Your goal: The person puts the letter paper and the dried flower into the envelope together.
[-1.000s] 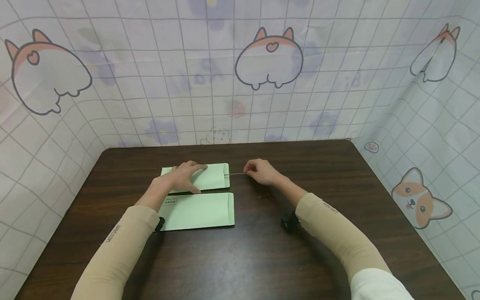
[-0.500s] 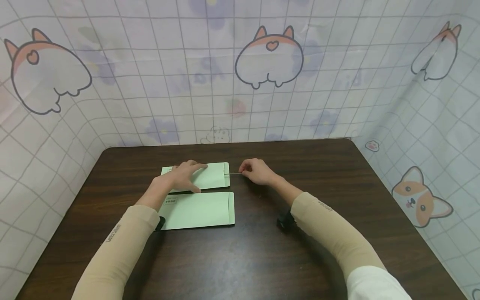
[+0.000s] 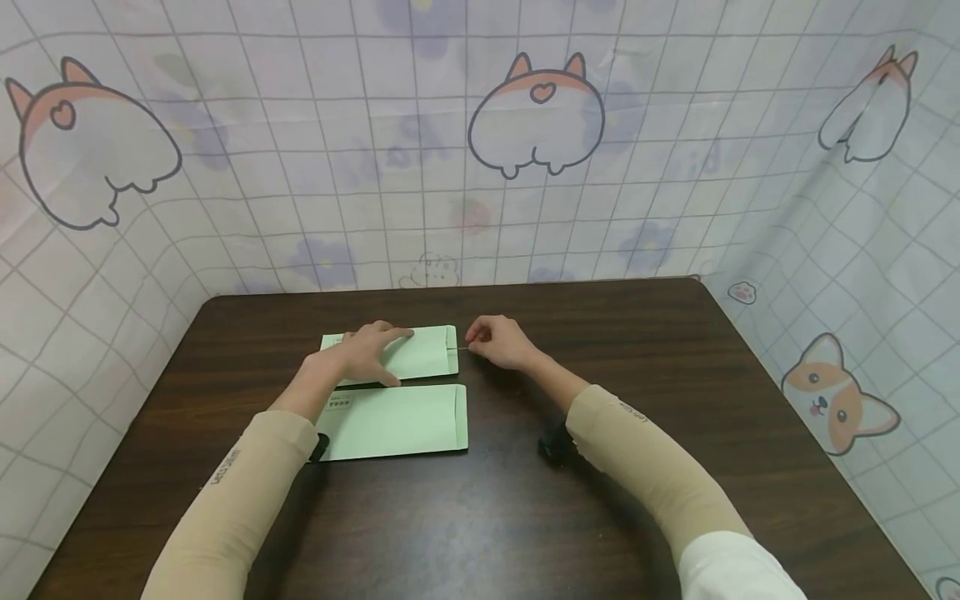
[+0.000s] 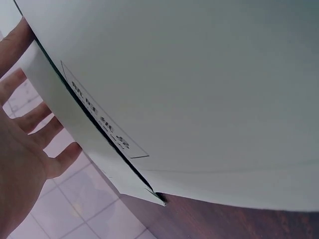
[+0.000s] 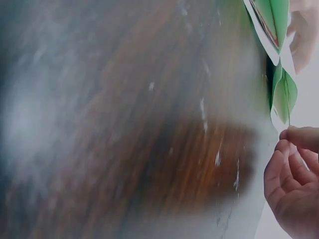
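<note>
Right hand [image 3: 498, 342] has slid in toward the far envelope [image 3: 420, 353], pinching a thin strip [image 3: 459, 348] at its open end. Left hand [image 3: 358, 354] stays flat on it, fingers straight. Near envelope [image 3: 397, 421] untouched on the surface [image 3: 600, 333].

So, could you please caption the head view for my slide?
Left hand presses the far envelope flat; right hand pinches a thin strip at its end.

far envelope [image 3: 420, 353]: part hidden under left hand [image 3: 358, 355] | tabletop [image 5: 124, 124]: blurred
</note>
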`<action>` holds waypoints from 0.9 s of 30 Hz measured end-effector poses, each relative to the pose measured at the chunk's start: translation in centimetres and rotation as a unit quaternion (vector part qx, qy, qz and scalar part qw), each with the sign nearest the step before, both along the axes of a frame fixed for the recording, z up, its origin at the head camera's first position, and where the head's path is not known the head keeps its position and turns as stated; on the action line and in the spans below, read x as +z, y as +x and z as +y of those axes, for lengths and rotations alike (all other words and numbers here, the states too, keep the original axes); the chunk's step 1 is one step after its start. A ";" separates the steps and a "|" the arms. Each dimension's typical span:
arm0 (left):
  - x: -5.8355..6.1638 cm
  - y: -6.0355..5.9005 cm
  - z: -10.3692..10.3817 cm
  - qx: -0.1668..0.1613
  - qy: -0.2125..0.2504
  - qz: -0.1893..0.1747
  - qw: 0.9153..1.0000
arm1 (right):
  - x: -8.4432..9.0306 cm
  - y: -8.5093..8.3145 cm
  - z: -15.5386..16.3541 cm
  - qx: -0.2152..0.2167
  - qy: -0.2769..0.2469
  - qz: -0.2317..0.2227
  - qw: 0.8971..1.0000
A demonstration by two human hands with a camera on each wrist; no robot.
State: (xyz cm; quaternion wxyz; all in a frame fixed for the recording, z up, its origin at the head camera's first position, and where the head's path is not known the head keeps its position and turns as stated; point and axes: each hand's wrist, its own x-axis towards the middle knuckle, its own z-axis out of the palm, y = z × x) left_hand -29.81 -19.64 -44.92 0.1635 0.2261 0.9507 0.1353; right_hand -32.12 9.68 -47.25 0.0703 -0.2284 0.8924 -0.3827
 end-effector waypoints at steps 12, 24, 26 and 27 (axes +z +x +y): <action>0.1 0.0 0.1 0.000 0.003 0.004 1.000 | -0.4 0.0 -1.8 -0.041 -0.033 -0.014 0.999; 0.0 -0.3 0.1 0.008 -0.009 -0.003 1.000 | -0.7 -0.1 -3.2 -0.056 -0.042 -0.020 0.997; 0.0 -0.3 0.2 0.007 -0.010 -0.004 1.000 | -0.7 -0.1 -3.4 -0.056 -0.048 -0.027 0.997; 0.0 -0.2 0.2 0.007 -0.011 -0.004 1.000 | -0.6 0.0 -3.5 -0.056 -0.048 -0.029 0.997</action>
